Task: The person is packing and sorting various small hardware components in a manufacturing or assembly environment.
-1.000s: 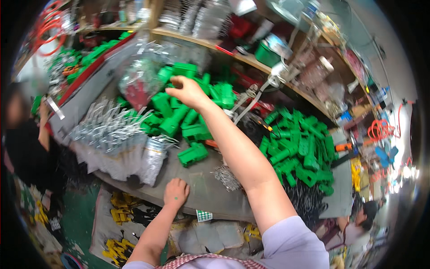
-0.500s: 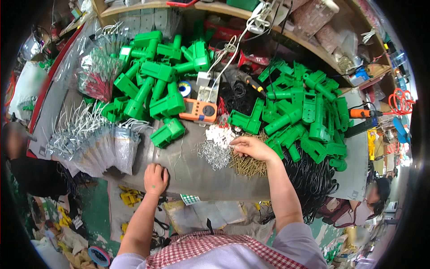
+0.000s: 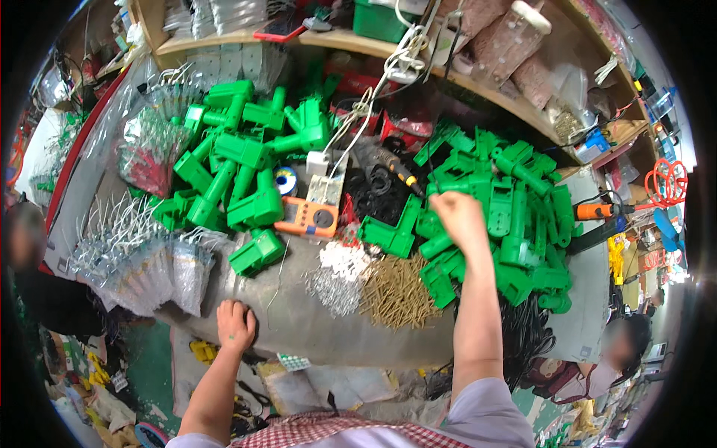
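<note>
A worker's right hand (image 3: 458, 214) reaches to the right of an orange-framed meter (image 3: 310, 218), over a heap of green housings (image 3: 517, 246) on the grey worktable (image 3: 299, 328). Its fingers bend downward among the nearest pieces; whether they grip one cannot be told from this angle. The heap lies well to the meter's right, directly beneath and around that hand. The left hand (image 3: 236, 326) rests at the table edge, on the meter's near left side, its fingers loosely curled and its palm hidden, so whether it holds anything cannot be told.

The housings are hard, smooth plastic, boxy at one end and tubular at the other, tumbled at all angles. A second pile of green housings (image 3: 243, 153) spreads left of the meter, and a single green housing (image 3: 256, 252) sits at its near left. On the meter's near right, small white pieces (image 3: 345, 259) meet slim silver-coloured screws (image 3: 334, 290) and longer brass-coloured screws (image 3: 399, 291). Black rings (image 3: 373, 194) lie just right of the meter; bubble-wrap bags (image 3: 190, 272), crinkled and translucent, fan out to its left.
</note>
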Tool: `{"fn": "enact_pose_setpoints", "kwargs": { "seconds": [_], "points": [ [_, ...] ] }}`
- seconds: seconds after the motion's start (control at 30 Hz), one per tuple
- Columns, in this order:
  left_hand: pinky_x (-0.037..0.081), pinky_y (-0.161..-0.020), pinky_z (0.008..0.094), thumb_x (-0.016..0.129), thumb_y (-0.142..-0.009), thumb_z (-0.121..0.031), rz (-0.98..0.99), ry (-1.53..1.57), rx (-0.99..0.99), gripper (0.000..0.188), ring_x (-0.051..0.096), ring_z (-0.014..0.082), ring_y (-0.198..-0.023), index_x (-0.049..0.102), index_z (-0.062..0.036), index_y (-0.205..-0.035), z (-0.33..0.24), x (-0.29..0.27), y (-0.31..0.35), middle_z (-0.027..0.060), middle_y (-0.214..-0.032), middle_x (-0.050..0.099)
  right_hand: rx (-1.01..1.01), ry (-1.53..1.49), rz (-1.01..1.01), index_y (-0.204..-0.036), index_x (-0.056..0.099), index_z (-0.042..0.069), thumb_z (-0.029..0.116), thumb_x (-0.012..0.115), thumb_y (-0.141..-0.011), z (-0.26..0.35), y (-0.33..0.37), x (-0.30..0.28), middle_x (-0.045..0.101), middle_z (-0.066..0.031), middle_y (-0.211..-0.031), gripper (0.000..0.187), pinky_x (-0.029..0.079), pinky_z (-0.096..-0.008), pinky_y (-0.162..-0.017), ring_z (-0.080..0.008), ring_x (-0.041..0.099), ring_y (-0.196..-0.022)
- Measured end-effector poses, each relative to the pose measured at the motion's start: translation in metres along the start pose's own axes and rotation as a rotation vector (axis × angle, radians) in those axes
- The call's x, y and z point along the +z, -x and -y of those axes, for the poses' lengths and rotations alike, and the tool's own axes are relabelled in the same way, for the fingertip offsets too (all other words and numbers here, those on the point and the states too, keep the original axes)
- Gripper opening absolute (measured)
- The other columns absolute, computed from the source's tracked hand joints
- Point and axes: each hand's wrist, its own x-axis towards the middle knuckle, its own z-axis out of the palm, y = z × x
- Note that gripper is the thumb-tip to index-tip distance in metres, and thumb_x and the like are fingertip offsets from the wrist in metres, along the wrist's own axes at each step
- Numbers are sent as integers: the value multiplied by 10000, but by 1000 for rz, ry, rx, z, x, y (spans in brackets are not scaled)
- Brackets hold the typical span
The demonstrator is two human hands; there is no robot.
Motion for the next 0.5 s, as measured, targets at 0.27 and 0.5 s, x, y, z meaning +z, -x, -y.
{"fn": "enact_pose_setpoints", "kwargs": {
  "seconds": [0.27,0.5],
  "points": [
    [329,-676,408,558,-642,-68,51,29,4,161,416,325,-764,426,-46,-731,-7,4,-2,142,-795,420,-129,179,-351,-829,605,78,217,537,-754,-48,-134,-33,608,-145,-801,172,453,-393,-706,-317,573,-785],
    [319,-680,419,549,-631,-85,31,-34,-10,169,403,327,-760,419,-43,-731,1,5,0,146,-798,412,-187,-133,-841,-709,612,92,169,577,-699,-2,-147,-44,572,-96,-618,85,449,-337,-542,-270,560,-561]
  ]
}}
